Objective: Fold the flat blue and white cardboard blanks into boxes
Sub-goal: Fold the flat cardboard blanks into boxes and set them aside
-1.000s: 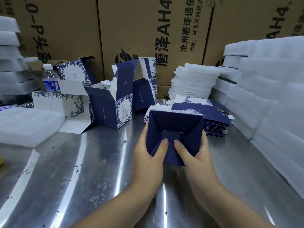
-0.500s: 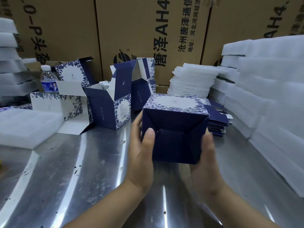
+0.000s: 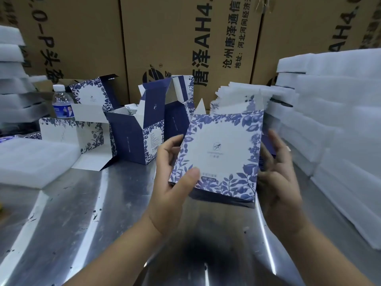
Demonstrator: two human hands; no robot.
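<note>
Left hand [image 3: 171, 178] is pinching a blue and white box [image 3: 220, 153], thumb lying on its printed front and fingers curling behind its left edge; right hand [image 3: 276, 182] is bracing the right side with fingers spread. Brown cartons [image 3: 165, 38] are forming the back wall, white foam stacks [image 3: 340, 120] are rising at right, and a steel tabletop [image 3: 82, 213] is stretching beneath the box, which is hanging upright in the air with top flaps open. Folded boxes [image 3: 134, 139] are sitting at left near a water bottle [image 3: 61, 102]. Squeezing too hard is risking buckled walls; a slack pinch is risking a drop
</note>
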